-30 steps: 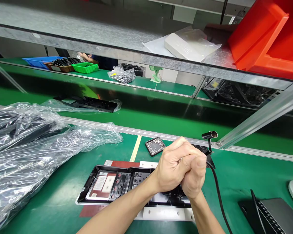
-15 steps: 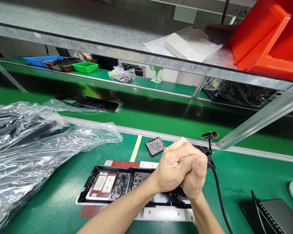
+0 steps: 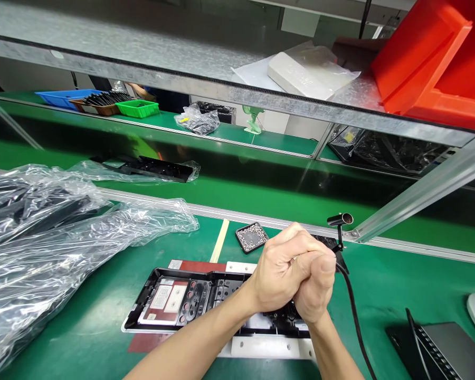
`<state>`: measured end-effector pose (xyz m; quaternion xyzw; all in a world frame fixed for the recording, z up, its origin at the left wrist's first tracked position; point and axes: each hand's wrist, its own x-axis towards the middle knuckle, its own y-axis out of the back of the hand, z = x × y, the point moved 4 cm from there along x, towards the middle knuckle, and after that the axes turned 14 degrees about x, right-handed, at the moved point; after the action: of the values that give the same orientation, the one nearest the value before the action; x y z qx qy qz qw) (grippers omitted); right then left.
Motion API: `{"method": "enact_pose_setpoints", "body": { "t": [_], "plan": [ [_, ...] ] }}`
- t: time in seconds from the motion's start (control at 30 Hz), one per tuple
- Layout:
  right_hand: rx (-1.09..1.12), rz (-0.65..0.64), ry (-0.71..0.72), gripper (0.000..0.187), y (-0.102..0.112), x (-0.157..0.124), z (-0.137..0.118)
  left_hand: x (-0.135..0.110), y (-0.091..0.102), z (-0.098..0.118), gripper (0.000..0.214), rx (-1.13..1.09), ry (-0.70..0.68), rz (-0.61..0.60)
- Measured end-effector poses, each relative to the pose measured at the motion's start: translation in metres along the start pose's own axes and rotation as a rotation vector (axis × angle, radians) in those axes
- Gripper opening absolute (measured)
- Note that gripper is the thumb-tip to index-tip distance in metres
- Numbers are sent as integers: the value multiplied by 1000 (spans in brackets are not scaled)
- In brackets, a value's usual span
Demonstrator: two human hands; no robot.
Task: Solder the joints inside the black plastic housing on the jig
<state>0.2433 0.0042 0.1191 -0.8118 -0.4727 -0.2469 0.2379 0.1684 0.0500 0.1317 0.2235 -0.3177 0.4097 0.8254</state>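
Green surfacing covers the table (image 3: 419,285); behind it stands a glossy green panel (image 3: 237,198). Above, a metal shelf (image 3: 142,45) carries a white block (image 3: 291,74), partly under clear film, and a red bin (image 3: 423,58) at the right. Beyond the panel, a second table (image 3: 277,140) supports a blue tray (image 3: 47,97), a brown tray (image 3: 103,111), a green tray (image 3: 142,110) and a fan (image 3: 253,120). Part of a co-worker's arm and dark clothing (image 3: 170,99) shows below the shelf.

Casing (image 3: 142,301): lies on the near table, lengthwise from left to right, open side up, exposing its interior parts. White bars (image 3: 271,348) and red sheeting (image 3: 200,266) project from beneath it. The forearms cross in front of the casing and conceal part of it.

Left hand (image 3: 283,269) and right hand (image 3: 315,287): both closed, fingers curled, pressed against each other above the right part of the casing. Whether anything is gripped between them cannot be told.

Surrounding items: a screw dish (image 3: 256,248) sits behind the casing, near the left hand, beside a yellow strip (image 3: 220,241). A tubular holder (image 3: 339,219) stands behind the right hand. A black cable (image 3: 354,306) runs from beside that hand toward the near edge. Clear plastic wrapping (image 3: 95,248) covers dark parts at the left.
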Motion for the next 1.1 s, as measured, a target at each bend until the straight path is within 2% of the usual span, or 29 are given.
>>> {"method": "enact_pose_setpoints", "body": {
  "t": [1.1],
  "plan": [
    [-6, 28, 53, 56, 0, 1, -5, -1, 0, 0, 23, -8, 10, -1]
  ]
}}
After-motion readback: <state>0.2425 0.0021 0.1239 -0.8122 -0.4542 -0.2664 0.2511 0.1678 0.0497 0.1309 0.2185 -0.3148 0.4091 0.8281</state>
